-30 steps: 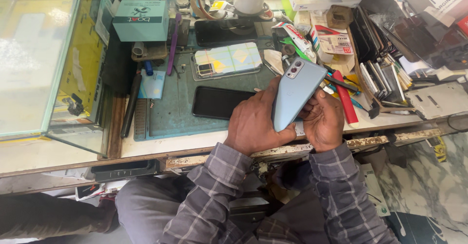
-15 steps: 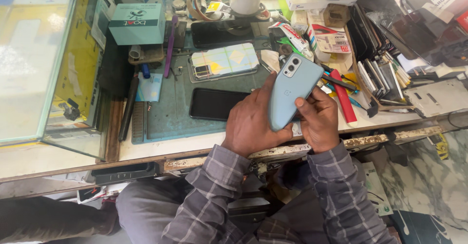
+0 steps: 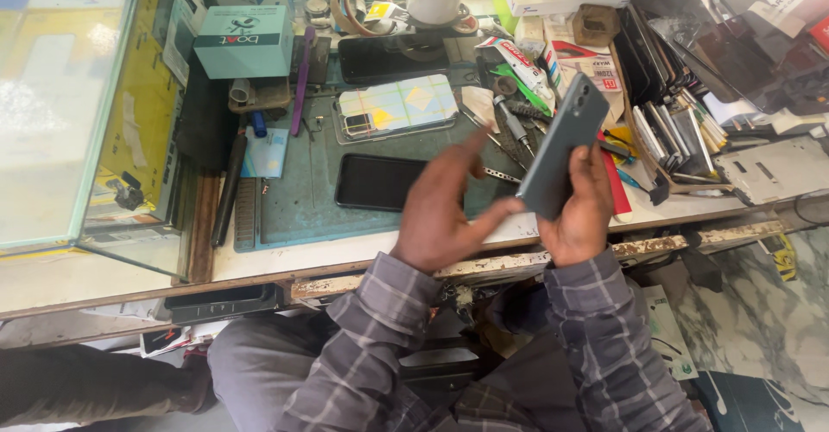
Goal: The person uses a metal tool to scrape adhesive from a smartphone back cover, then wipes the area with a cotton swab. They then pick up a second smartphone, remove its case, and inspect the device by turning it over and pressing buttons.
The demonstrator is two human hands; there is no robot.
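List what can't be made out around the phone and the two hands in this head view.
- Phone: only its grey back shows; the screen side faces away, and the right hand covers its lower end.
- Left hand: fingers are motion-blurred, so contact with the phone is unclear.
- Small tools behind the hands: too small and cluttered to tell apart.
- Stacked screens: overlap one another, count unclear.

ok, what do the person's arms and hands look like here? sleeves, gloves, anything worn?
Both arms wear long grey plaid sleeves crossed by thin pale lines, with cuffs at the wrists. The left hand and right hand are bare: no gloves, and no watch or ring can be made out.
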